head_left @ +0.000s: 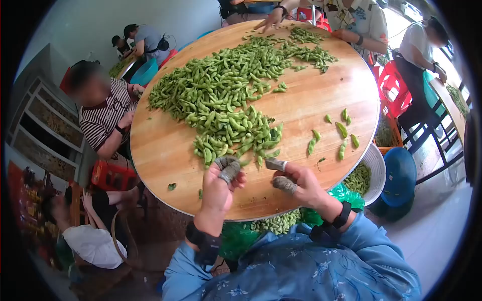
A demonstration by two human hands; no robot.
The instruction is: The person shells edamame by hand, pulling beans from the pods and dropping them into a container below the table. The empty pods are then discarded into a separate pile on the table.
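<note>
A large heap of green edamame pods [221,90] lies on the round wooden table [301,113], its near end just beyond my hands. My left hand [219,188] is at the table's front edge, with grey wraps on its thumb and finger. Its fingers are curled together, and whatever they may hold is hidden. To the right, my right hand [304,184] has grey-wrapped thumb and forefinger apart, with nothing visible between them. Below the table edge, shelled green beans [278,222] sit in a green plastic bag [238,238] at my lap.
Loose pods [342,130] lie on the table's right side. A white basket [380,173] with pods stands below right, beside a blue basin [399,175]. A person in a striped shirt [108,118] sits at left; another person's hand [271,21] reaches over the far edge.
</note>
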